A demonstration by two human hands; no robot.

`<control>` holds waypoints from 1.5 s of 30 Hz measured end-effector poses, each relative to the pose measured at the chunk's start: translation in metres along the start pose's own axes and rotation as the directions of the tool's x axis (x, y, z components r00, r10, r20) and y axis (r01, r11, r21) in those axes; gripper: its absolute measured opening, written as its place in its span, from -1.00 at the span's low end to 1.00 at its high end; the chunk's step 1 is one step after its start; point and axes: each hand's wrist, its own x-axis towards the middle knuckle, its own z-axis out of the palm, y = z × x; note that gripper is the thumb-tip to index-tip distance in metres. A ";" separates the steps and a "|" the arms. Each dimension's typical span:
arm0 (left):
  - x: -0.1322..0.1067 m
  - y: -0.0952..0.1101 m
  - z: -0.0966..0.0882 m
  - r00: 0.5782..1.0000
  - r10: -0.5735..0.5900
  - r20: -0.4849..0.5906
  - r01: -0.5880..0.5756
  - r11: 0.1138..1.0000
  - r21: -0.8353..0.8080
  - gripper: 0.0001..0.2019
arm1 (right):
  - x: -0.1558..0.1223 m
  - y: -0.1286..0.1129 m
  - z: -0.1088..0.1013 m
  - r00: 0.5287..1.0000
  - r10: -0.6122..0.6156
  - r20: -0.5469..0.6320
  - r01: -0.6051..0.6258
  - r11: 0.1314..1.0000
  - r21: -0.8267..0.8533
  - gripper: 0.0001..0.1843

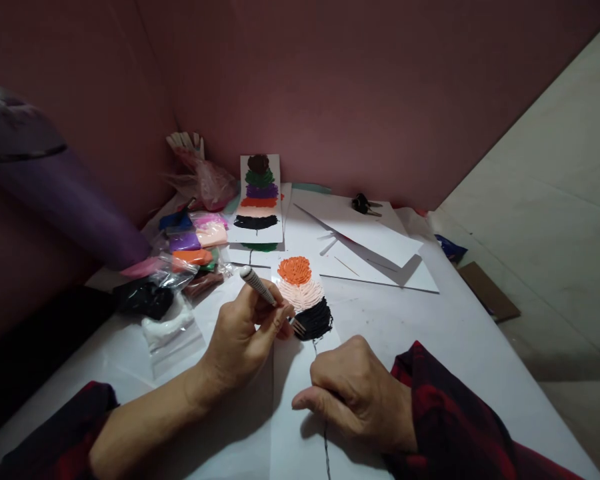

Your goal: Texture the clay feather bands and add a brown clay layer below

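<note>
My left hand (pixel 247 340) is closed round a fork (pixel 258 285) with a black-and-white patterned handle. The tines touch or nearly touch a black clay patch (pixel 314 321) on a narrow white card (pixel 300 407). Above the black lie a ridged pale pink patch (pixel 300 293) and a round orange patch (pixel 295 270). A dark line runs down the card from the black part. Lower down, my right hand (pixel 357 393) rests on the card with curled fingers and its thumb pointing left; nothing shows in it.
Bags of coloured clay (pixel 193 257) lie at the left, beside a large purple cylinder (pixel 70 180). A card with stacked coloured bands (pixel 257 200) stands or lies at the back. Folded white paper (pixel 365 233), keys (pixel 365 204) and a toothpick (pixel 347 266) are at the back right.
</note>
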 end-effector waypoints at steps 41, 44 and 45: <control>0.007 -0.007 -0.019 0.996 0.088 0.014 -0.089 0.988 0.124 -0.91 | -0.003 0.001 0.004 0.996 -0.021 -0.088 0.018 0.999 -0.036 -0.43; 0.008 -0.007 -0.020 0.993 0.119 0.017 -0.120 0.984 0.134 -0.90 | -0.003 0.001 0.005 0.996 -0.022 -0.087 0.019 0.999 -0.040 -0.44; 0.008 -0.007 -0.020 0.992 0.127 0.015 -0.128 0.982 0.136 -0.90 | -0.004 0.001 0.005 0.996 -0.021 -0.085 0.018 0.999 -0.039 -0.44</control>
